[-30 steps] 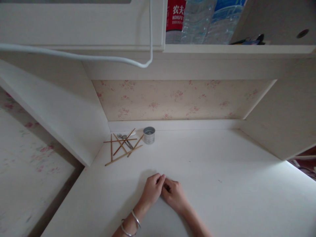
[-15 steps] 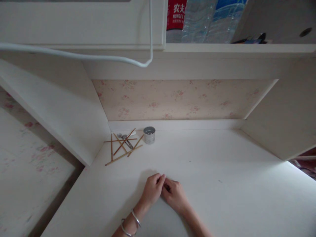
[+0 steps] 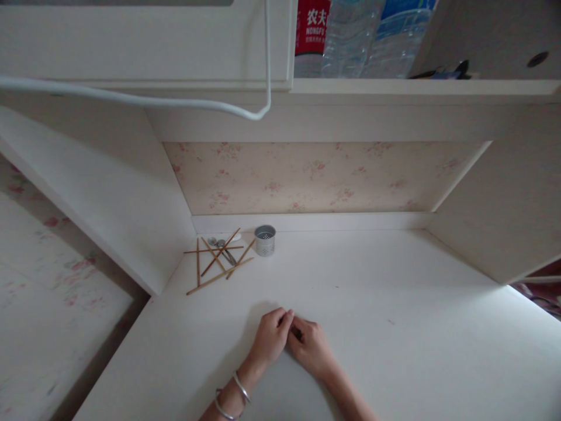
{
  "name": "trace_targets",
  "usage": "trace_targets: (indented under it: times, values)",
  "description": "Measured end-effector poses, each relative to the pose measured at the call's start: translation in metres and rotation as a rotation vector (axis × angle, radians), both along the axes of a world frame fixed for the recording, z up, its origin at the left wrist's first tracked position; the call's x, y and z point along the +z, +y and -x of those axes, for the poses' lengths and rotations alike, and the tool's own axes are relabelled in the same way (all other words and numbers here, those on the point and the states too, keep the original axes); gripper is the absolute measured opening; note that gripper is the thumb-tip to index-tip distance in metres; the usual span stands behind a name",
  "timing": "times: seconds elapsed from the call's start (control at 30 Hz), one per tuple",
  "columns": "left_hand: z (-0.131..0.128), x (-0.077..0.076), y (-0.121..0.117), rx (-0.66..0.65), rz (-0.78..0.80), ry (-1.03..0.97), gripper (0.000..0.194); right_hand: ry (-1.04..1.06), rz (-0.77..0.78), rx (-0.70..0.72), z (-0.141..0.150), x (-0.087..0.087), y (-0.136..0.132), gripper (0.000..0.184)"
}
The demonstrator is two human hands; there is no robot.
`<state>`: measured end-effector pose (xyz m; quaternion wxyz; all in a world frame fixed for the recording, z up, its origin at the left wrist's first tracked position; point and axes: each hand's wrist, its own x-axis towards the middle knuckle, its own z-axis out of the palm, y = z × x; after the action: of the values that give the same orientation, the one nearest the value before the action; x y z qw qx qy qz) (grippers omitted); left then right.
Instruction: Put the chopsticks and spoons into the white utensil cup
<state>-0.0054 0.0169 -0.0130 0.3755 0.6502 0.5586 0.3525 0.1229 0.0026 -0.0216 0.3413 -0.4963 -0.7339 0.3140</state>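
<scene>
My left hand rests on the white desktop with its fingers curled in, and a silver bangle circles that wrist. Against it lies my right hand, also closed in a loose fist, so the two touch at the thumbs. Nothing shows between the fingers of either. Beyond them, at the back left, several wooden chopsticks lie crossed over one another. Metal spoons lie partly under the sticks, beside a small white piece I cannot make out. A perforated metal cup stands upright to their right.
White side panels flank the desk left and right. Overhead runs a shelf with plastic water bottles on it. A white cable hangs down in front of the cabinet. Floral wallpaper covers the back wall.
</scene>
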Motion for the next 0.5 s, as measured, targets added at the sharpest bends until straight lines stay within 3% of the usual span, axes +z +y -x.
trace_targets:
  times: [0.2, 0.3, 0.43, 0.5]
  values:
    - [-0.002, -0.003, -0.001, 0.001, -0.021, 0.033, 0.042, -0.023, 0.006, -0.007, 0.000, 0.000, 0.001, 0.014]
    - [0.005, 0.001, 0.001, 0.034, -0.108, 0.128, 0.039, -0.023, 0.009, -0.012, 0.000, -0.002, 0.001, 0.015]
    - [0.038, 0.020, 0.019, 0.159, -0.363, 0.412, 0.026, -0.034, 0.026, -0.038, 0.001, -0.005, 0.002, 0.021]
    - [0.064, 0.030, 0.036, 0.271, -0.403, 0.589, 0.030, -0.039, 0.029, -0.046, 0.002, -0.006, 0.004, 0.024]
